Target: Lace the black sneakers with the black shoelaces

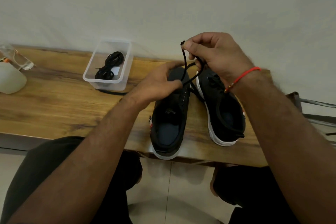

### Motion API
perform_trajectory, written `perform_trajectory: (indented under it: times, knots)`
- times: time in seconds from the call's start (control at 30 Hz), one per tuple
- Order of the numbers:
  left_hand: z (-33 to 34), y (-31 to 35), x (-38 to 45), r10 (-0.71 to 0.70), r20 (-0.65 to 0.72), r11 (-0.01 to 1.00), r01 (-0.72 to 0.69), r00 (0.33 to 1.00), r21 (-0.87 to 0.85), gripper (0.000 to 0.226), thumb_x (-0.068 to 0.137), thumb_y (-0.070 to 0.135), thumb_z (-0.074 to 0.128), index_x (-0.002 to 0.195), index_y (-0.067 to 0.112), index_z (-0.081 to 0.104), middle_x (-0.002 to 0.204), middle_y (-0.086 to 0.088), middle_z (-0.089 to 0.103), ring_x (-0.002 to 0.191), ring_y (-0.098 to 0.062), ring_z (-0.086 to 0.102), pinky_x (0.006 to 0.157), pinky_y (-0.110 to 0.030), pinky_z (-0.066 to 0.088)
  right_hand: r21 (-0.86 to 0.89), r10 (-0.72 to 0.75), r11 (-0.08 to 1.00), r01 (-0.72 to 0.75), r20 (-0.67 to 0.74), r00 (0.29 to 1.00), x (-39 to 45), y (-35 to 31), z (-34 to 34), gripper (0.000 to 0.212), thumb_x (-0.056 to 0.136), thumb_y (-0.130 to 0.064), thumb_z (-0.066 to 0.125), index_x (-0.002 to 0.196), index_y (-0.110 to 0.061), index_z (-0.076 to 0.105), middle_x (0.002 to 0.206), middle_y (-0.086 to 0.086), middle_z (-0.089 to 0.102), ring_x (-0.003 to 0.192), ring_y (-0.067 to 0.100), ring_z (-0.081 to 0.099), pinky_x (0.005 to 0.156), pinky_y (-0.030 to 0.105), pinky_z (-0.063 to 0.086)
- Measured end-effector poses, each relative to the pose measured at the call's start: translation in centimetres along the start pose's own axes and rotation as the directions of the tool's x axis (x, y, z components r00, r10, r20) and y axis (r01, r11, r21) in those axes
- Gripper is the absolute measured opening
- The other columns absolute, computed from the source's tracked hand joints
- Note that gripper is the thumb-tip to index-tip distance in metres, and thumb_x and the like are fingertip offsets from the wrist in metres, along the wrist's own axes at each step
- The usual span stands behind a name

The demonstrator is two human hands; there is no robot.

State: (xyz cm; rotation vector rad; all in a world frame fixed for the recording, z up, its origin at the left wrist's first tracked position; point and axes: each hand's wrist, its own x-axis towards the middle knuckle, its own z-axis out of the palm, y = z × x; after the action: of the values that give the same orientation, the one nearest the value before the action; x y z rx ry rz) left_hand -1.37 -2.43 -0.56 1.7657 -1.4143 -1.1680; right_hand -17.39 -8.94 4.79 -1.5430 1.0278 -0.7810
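The right hand (pixel 216 56), right of centre in the frame, has its grip pinched on the tip of a black shoelace (pixel 184 65), thumb and forefinger pressed together, with another stretch of the lace caught under its curled lower fingers. From there the lace runs down and left to the left hand (pixel 160 82), whose grip pinches it between thumb and fingers just above the left sneaker (pixel 169 123). That hand covers the sneaker's toe end, so the front eyelets are hidden. The right sneaker (pixel 221 107) stands just beside it, toward the right of the frame, under the right wrist, which wears a red thread band (pixel 243 76). Both sneakers are black with white soles and sit near the lower edge of the wooden worktop (pixel 54 107); the left one's heel juts past that edge. Left of centre, a clear plastic box (pixel 109 65) holds a bundled black spare lace (pixel 110 65). At the far left edge stand a pale rounded object (pixel 11 78) and something of clear plastic (pixel 16 56), too blurred to name.
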Motion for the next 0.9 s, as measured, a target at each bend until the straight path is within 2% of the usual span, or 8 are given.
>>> perform_trajectory:
  times: [0.1,0.23,0.3,0.43,0.5,0.63,0.73,0.9]
  knots:
    - [0.3,0.7,-0.4,0.084,0.0,0.992,-0.084,0.996,-0.095,0.039,0.091,0.03,0.075,0.129,0.027,0.067,0.121,0.013,0.07,0.11,-0.01,0.065,0.096,-0.036,0.056,-0.016,-0.012,1.0,0.012,-0.002,1.0,0.0,0.5,0.4,0.012,0.093,-0.019,0.071,0.099,-0.009,0.072,0.072,0.003,0.07,0.056,0.007,0.06,0.055,0.017,0.046]
    - [1.0,0.2,-0.1,0.057,-0.217,0.967,-0.108,0.974,-0.229,0.007,0.094,0.026,0.072,0.099,0.023,0.076,0.095,0.005,0.076,0.089,-0.012,0.073,0.08,-0.035,0.059,-0.182,-0.036,0.983,0.028,-0.04,0.999,0.1,1.2,0.8,0.018,0.094,-0.008,0.063,0.104,-0.018,0.073,0.093,-0.002,0.073,0.078,-0.007,0.065,0.07,0.01,0.049]
    - [0.5,0.2,0.1,0.019,-0.295,0.941,-0.116,0.955,-0.318,0.008,0.093,0.028,0.073,0.1,0.025,0.076,0.099,0.006,0.076,0.088,-0.01,0.074,0.075,-0.032,0.059,-0.388,-0.003,0.922,-0.005,-0.021,1.0,0.1,1.9,0.7,0.036,0.088,-0.001,0.056,0.112,-0.023,0.071,0.106,-0.006,0.071,0.099,0.003,0.064,0.087,0.019,0.049]
    - [-0.5,1.0,-0.3,-0.01,-0.301,0.847,-0.152,0.954,-0.51,0.02,0.091,0.026,0.076,0.108,0.015,0.076,0.104,0.002,0.075,0.077,-0.013,0.072,0.072,-0.035,0.062,-0.699,0.124,0.712,0.059,0.208,0.97,-0.4,3.8,1.3,0.031,0.096,-0.022,0.064,0.127,-0.024,0.067,0.121,-0.006,0.067,0.097,0.002,0.053,0.081,0.012,0.035]
    - [-0.6,1.1,-0.3,-0.036,-0.303,0.803,-0.153,0.952,-0.576,0.022,0.091,0.026,0.076,0.109,0.012,0.077,0.103,0.001,0.075,0.08,-0.018,0.073,0.072,-0.032,0.062,-0.72,0.094,0.686,0.106,0.232,0.968,-0.4,4.9,2.1,0.025,0.097,-0.031,0.064,0.12,-0.023,0.072,0.115,-0.002,0.069,0.097,0.006,0.056,0.081,0.014,0.036]
    - [-1.0,0.4,0.0,-0.15,-0.368,0.777,-0.121,0.918,-0.617,0.027,0.096,0.028,0.07,0.116,0.012,0.075,0.112,-0.003,0.075,0.092,-0.023,0.077,0.079,-0.032,0.063,-0.713,0.026,0.692,0.113,0.181,0.983,-0.3,5.6,2.5,0.02,0.098,-0.027,0.063,0.112,-0.019,0.074,0.108,0.001,0.071,0.097,0.01,0.06,0.082,0.017,0.04]
    - [-1.1,0.6,-0.1,-0.136,-0.341,0.754,-0.126,0.93,-0.645,0.029,0.101,0.031,0.062,0.122,0.013,0.072,0.116,-0.003,0.074,0.093,-0.025,0.077,0.082,-0.037,0.063,-0.741,0.069,0.653,0.156,0.263,0.962,-0.5,5.7,2.6,0.026,0.1,-0.024,0.058,0.124,-0.021,0.069,0.119,0.001,0.069,0.111,0.016,0.062,0.091,0.021,0.044]
    - [-1.0,0.9,0.0,-0.111,-0.402,0.766,-0.18,0.909,-0.617,0.028,0.102,0.033,0.061,0.122,0.019,0.073,0.117,0.0,0.074,0.093,-0.022,0.077,0.08,-0.034,0.063,-0.81,0.183,0.573,0.125,0.275,0.944,-0.5,6.0,3.0,0.028,0.1,-0.034,0.056,0.121,-0.023,0.07,0.116,0.005,0.07,0.106,0.022,0.064,0.095,0.041,0.054]
